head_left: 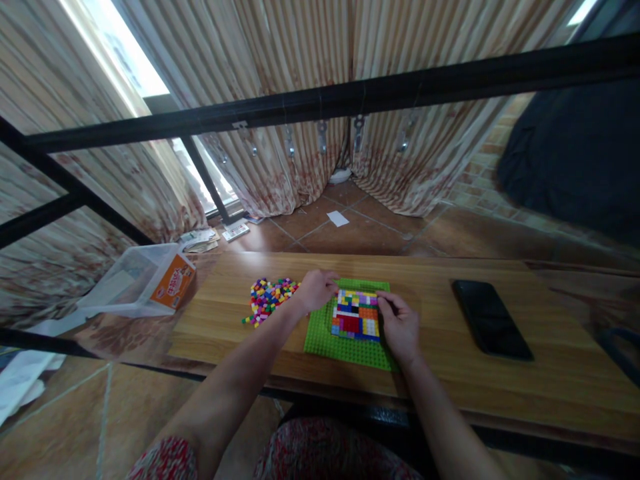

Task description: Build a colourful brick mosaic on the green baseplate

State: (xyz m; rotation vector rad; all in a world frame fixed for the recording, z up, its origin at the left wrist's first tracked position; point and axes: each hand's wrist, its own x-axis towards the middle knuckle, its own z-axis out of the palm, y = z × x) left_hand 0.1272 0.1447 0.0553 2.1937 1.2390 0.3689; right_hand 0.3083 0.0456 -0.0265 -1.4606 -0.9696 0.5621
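A green studded baseplate (323,341) lies on the wooden table with a mosaic of colourful toy bricks (351,325) built on it. My left hand (316,291) is over the baseplate's upper left part, fingers bent together beside the mosaic's top left corner; whatever they hold is too small to tell. At the mosaic's upper right edge, my right hand (401,328) has its thumb and fingers closed, touching the corner. Any brick between them is hidden. A heap of loose bricks (270,299) lies left of the baseplate, partly behind my left forearm.
A black smartphone (491,320) lies on the table (430,383) to the right. Left of the table stands a clear plastic bin (130,303) with an orange label. A black metal rail (320,110) crosses in front of the curtains (295,53). Papers (200,239) lie beyond the bin.
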